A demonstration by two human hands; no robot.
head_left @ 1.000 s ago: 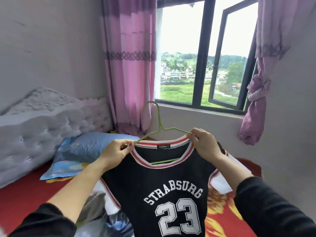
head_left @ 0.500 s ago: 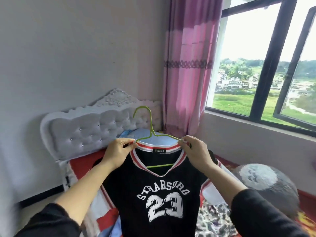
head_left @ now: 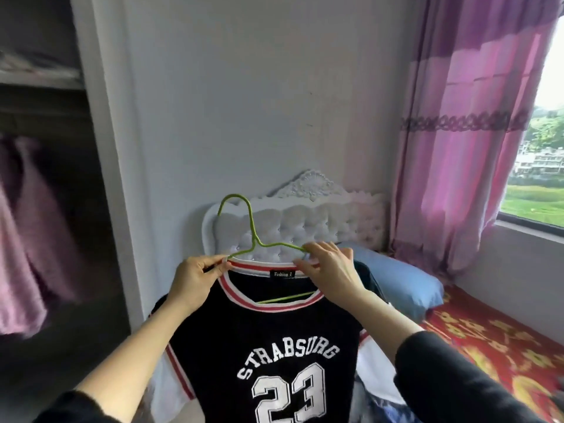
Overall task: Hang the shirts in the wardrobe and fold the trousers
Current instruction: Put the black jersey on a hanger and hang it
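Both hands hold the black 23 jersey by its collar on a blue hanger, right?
No: in the head view the hanger is green, not blue. The left hand and right hand do hold the black 23 jersey by its collar.

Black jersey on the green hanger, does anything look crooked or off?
Slightly: the green hanger sits tilted in the black jersey, its hook leaning left and its lower bar slanting in the neck opening. No damage shows.

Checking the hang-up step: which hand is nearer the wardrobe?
Left. The left hand pinches the shirt on the side toward the wardrobe; the right hand holds it farther away, toward the pillow.
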